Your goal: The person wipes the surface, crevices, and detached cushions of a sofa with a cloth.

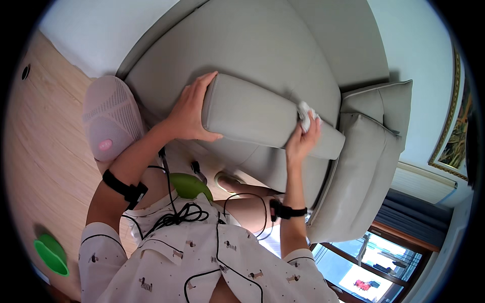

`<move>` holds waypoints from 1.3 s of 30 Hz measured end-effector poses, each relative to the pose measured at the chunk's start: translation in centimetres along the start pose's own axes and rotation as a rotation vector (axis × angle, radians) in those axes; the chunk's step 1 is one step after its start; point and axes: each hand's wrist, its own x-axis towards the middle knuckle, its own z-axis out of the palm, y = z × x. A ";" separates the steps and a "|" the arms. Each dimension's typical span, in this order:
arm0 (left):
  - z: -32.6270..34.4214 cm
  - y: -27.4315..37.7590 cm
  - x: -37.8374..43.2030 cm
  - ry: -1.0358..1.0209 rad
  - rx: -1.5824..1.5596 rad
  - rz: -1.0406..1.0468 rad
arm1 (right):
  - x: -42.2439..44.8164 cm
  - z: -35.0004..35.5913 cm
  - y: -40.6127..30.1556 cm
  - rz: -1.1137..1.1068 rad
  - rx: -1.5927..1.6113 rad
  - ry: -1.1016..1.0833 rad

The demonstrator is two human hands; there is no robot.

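Note:
Before me a grey upholstered sofa [242, 41] fills the upper part of the view, with a long padded armrest [250, 108] crossing it. My left hand [191, 108] spans the armrest's near end, fingers along one edge and thumb on the opposite edge. Farther along, my right hand [306, 134] holds a crumpled white cloth [304, 113] against the armrest's surface. Part of the cloth is hidden by the fingers.
Grey cushions [363, 166] lean at the right. A green stool or seat [189, 185] stands beneath my body, and a bright green container [53, 253] sits on the wooden floor [41, 166]. Black cables [182, 216] lie coiled over my lap. A window [371, 265] is at lower right.

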 end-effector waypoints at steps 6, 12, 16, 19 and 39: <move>-0.1 -0.8 0.0 0.021 -0.010 0.037 | -0.3 4.5 -15.5 -0.310 0.067 -0.212; 0.2 -2.7 0.0 0.025 -0.052 0.184 | -3.5 2.8 -16.9 -0.693 0.275 -0.425; -0.1 -1.0 0.3 0.028 -0.021 0.106 | -4.1 -1.0 -6.0 -0.483 0.280 -0.305; -0.1 -0.6 -0.1 0.038 -0.003 0.071 | -4.2 -4.1 3.8 -0.234 0.138 -0.111; -0.1 -0.4 0.1 0.015 -0.045 0.086 | -2.3 -1.4 -1.7 -0.322 0.219 -0.150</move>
